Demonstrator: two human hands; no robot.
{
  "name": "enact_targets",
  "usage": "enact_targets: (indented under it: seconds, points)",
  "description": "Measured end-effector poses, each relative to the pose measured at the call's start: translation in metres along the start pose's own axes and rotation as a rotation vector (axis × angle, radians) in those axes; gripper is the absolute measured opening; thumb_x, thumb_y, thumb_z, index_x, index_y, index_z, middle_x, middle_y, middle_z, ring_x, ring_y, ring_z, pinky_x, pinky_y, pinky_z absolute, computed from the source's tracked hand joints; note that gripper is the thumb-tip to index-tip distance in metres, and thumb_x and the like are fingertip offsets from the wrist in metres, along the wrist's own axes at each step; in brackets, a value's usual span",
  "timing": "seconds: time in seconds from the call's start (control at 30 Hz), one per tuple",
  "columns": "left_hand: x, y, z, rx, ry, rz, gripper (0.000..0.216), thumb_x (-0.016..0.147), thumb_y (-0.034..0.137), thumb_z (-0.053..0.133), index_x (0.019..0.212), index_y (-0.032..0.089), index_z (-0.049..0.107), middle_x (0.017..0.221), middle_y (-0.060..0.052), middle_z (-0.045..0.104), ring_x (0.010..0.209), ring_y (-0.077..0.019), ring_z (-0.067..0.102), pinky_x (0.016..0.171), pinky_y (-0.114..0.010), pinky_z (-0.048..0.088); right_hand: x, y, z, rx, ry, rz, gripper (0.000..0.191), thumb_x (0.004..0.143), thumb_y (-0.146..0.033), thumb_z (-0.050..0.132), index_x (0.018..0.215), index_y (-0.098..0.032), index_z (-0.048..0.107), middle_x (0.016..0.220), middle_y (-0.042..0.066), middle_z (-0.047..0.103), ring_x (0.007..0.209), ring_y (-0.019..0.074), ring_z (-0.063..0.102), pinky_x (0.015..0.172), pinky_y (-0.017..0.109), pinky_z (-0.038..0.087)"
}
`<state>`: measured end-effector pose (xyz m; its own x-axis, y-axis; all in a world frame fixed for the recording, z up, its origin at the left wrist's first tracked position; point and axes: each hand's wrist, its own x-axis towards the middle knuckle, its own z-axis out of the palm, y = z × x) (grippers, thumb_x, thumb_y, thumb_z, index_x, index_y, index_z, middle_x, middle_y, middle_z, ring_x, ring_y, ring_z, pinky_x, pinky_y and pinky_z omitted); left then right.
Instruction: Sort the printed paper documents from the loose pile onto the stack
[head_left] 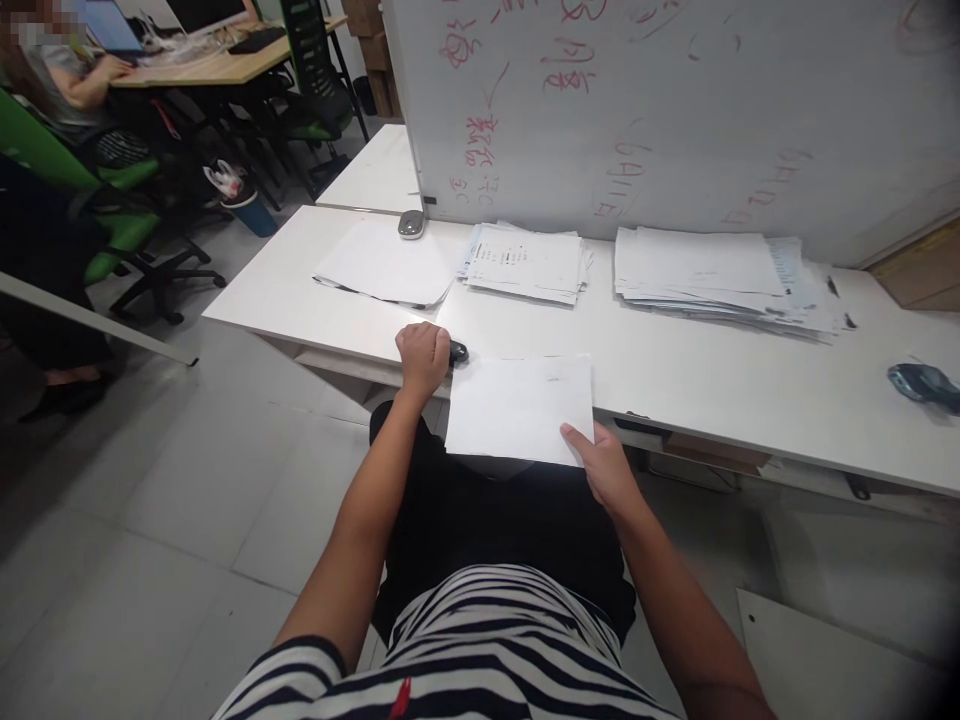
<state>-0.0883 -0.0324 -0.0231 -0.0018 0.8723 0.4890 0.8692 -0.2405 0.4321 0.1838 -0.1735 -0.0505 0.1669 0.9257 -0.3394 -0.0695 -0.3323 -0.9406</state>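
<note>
My left hand is closed over a black stapler near the desk's front edge. Only the stapler's rounded end shows; the fist hides the rest. That end is at the upper left corner of some white paper; whether it grips the corner, I cannot tell. My right hand pinches the lower right corner of the paper, thumb on top. The paper lies partly over the desk edge and partly above my lap, with faint print near its upper right.
Along the back of the white desk lie loose sheets, a printed stack and a larger stack. A whiteboard stands behind them. A grey device and a dark tool sit farther out. Another person sits far left.
</note>
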Motion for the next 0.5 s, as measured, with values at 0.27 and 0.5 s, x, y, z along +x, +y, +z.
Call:
enact_targets:
  seconds: [0.27, 0.5]
  points:
    - [-0.0007, 0.0008, -0.0018, -0.029, -0.008, 0.002, 0.036, 0.095, 0.027, 0.028, 0.071, 0.022, 0.054, 0.076, -0.005, 0.056, 0.088, -0.0211, 0.048, 0.089, -0.038, 0.029, -0.0007, -0.0005, 0.0006, 0.019, 0.001, -0.002, 0.044, 0.071, -0.047, 0.072, 0.103, -0.017, 0.069, 0.104, 0.009, 0.072, 0.092, 0.0273, 0.068, 0.085, 0.042, 0.051]
    - [-0.0018, 0.0005, -0.0006, -0.029, 0.044, 0.022, 0.036, 0.095, 0.028, 0.027, 0.071, 0.022, 0.053, 0.076, -0.005, 0.056, 0.087, -0.0206, 0.048, 0.089, -0.037, 0.030, -0.0029, 0.0003, 0.0018, 0.039, 0.018, 0.014, 0.045, 0.070, -0.048, 0.073, 0.102, -0.017, 0.069, 0.101, 0.009, 0.073, 0.093, 0.0283, 0.068, 0.085, 0.042, 0.052]
